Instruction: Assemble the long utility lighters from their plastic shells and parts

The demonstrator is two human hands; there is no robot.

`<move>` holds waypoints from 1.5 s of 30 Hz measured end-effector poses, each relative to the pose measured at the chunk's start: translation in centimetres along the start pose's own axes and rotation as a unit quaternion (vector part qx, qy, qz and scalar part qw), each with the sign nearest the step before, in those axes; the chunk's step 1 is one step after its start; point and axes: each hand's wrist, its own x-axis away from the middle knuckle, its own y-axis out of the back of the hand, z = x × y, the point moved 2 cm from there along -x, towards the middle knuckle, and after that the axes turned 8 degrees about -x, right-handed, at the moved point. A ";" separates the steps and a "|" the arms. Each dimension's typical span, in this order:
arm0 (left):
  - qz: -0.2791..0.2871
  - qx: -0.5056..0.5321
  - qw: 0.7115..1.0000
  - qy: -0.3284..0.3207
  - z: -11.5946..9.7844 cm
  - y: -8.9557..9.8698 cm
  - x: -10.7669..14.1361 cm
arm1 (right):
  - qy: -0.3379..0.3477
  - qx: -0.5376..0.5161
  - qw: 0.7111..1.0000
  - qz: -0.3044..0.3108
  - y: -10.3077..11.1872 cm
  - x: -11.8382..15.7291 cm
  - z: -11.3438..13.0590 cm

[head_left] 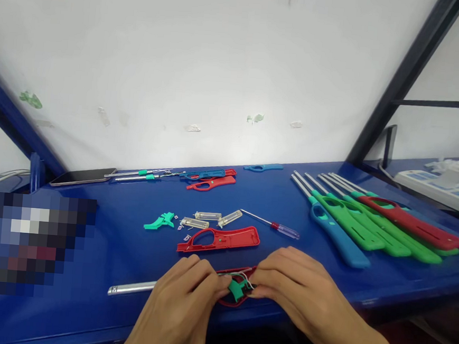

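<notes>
At the table's front edge lies an opened red lighter body point(225, 300), with a silver metal tube point(132, 287) sticking out to the left. My left hand point(183, 301) is closed on this lighter, its thumb beside a green trigger point(238, 289). The fingertips of my right hand point(300, 286) are pinched at the lighter's right part, where thin wires point(245, 277) and a small black piece show. Just beyond sits a separate red casing half point(228, 240). Clear fuel tanks point(208, 216) and loose green triggers point(160, 221) lie behind it.
A screwdriver point(284, 230) rests mid-table. Several long lighters in blue point(339, 236), green and red lie at the right. Along the back are more tubes, casing parts point(213, 182), a blue casing half point(263, 168) and a phone-like slab point(82, 177). A power strip point(438, 186) stands far right.
</notes>
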 end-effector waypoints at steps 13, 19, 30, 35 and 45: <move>-0.002 -0.020 1.000 0.001 0.1 0.0 0.1 | 0.010 -0.021 1.000 -0.005 0.3 -0.4 0.2; -0.004 -0.015 1.000 0.000 -0.1 0.0 0.0 | -0.003 -0.076 0.997 -0.011 0.6 -0.6 0.2; -0.008 -0.024 1.000 0.013 0.0 -0.2 0.0 | 0.019 -0.078 0.997 -0.012 0.7 -0.5 0.3; -0.015 -0.023 0.999 0.015 0.0 -0.1 -0.1 | 0.012 -0.088 0.996 -0.022 0.5 -0.7 0.4; -0.013 -0.031 0.999 0.015 -0.2 0.0 -0.2 | -0.004 -0.126 0.992 -0.021 0.5 -0.8 0.3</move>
